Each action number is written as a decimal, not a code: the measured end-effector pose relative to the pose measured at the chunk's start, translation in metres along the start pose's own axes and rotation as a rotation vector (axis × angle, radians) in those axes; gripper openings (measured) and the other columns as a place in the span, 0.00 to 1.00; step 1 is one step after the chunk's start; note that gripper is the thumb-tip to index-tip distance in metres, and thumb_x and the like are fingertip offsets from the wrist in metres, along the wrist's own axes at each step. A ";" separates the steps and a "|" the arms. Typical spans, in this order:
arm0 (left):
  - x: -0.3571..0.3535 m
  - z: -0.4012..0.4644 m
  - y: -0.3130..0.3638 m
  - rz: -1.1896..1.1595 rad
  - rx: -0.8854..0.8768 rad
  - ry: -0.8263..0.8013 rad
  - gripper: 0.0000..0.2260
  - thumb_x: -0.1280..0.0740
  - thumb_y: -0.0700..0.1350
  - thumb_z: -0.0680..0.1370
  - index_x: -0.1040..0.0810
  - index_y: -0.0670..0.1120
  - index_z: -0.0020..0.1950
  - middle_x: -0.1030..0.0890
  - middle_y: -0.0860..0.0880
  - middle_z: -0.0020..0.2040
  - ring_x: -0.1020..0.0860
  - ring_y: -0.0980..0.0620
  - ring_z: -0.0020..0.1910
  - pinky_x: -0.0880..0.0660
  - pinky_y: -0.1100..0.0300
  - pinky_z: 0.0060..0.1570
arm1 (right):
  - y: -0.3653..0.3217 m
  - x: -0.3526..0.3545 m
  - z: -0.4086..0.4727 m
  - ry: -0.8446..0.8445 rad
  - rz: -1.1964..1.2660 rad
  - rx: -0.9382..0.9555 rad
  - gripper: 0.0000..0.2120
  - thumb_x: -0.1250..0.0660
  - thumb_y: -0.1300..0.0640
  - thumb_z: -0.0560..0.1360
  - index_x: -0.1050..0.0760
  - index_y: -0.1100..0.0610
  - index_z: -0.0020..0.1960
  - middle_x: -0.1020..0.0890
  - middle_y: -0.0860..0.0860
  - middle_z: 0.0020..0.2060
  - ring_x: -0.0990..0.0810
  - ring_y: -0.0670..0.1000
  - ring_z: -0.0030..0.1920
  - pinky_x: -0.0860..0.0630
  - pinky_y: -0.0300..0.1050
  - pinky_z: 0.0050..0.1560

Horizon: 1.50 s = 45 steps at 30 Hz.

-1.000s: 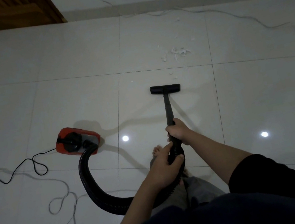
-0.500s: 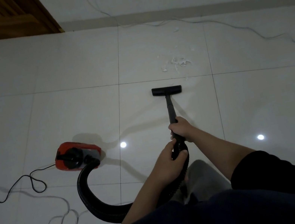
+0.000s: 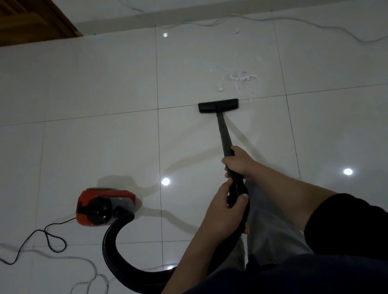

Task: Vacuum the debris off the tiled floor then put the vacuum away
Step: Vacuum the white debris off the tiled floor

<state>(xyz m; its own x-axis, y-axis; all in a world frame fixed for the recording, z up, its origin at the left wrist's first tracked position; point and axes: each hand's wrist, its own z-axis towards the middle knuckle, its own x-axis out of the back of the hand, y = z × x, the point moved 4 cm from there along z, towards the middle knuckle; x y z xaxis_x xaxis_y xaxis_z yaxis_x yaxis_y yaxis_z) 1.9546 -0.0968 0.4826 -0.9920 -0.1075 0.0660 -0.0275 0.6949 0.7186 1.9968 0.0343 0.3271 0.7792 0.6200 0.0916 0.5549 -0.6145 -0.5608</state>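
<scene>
I have both hands on the vacuum's black wand (image 3: 224, 136): my right hand (image 3: 239, 164) is wrapped around it higher up the tube, and my left hand (image 3: 221, 213) grips the ribbed hose (image 3: 119, 258) just behind, where it joins the wand. The flat nozzle head (image 3: 218, 105) sits on the tiled floor (image 3: 75, 95) right on a grout line, and the white debris (image 3: 240, 77) lies just beyond it, slightly to the right, with a few scraps scattered on toward the far wall. The red canister (image 3: 105, 207) stands on the floor to my left, well apart from the nozzle, its hose curling back toward me. A black power cord (image 3: 35, 239) loops across the tiles near the floor's left edge. A thin grey cable (image 3: 322, 27) runs along the far edge by the skirting and bends out toward the right edge, near the debris. A wooden door (image 3: 2, 22) fills the far left corner. Between nozzle and canister I see open tiles.
</scene>
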 end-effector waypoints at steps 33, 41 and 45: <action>0.012 0.131 0.125 0.000 0.078 0.033 0.24 0.39 0.45 0.81 0.40 0.52 0.76 0.22 0.48 0.46 0.21 0.51 0.29 0.22 0.57 0.32 | -0.133 0.084 0.089 -0.025 -0.018 -0.044 0.34 0.41 0.63 0.79 0.50 0.53 0.81 0.25 0.57 0.50 0.22 0.53 0.33 0.24 0.46 0.32; 0.048 0.153 0.142 0.074 0.040 0.018 0.24 0.39 0.46 0.81 0.41 0.52 0.77 0.23 0.49 0.54 0.23 0.58 0.38 0.25 0.61 0.38 | -0.166 0.073 0.112 0.008 0.014 -0.018 0.35 0.40 0.64 0.78 0.51 0.54 0.81 0.26 0.57 0.49 0.23 0.53 0.33 0.23 0.49 0.37; 0.064 0.166 0.154 0.062 0.042 -0.001 0.23 0.39 0.46 0.81 0.40 0.53 0.75 0.22 0.49 0.49 0.21 0.53 0.35 0.22 0.57 0.36 | -0.188 0.069 0.125 0.017 0.015 -0.001 0.33 0.40 0.64 0.77 0.46 0.51 0.79 0.26 0.58 0.53 0.22 0.54 0.36 0.21 0.50 0.39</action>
<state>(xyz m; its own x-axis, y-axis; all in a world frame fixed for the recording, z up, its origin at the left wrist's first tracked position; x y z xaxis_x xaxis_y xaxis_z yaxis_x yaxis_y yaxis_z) 1.8669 0.1212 0.4828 -0.9921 -0.0622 0.1089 0.0293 0.7295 0.6833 1.9096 0.2536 0.3364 0.7924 0.6022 0.0970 0.5433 -0.6245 -0.5612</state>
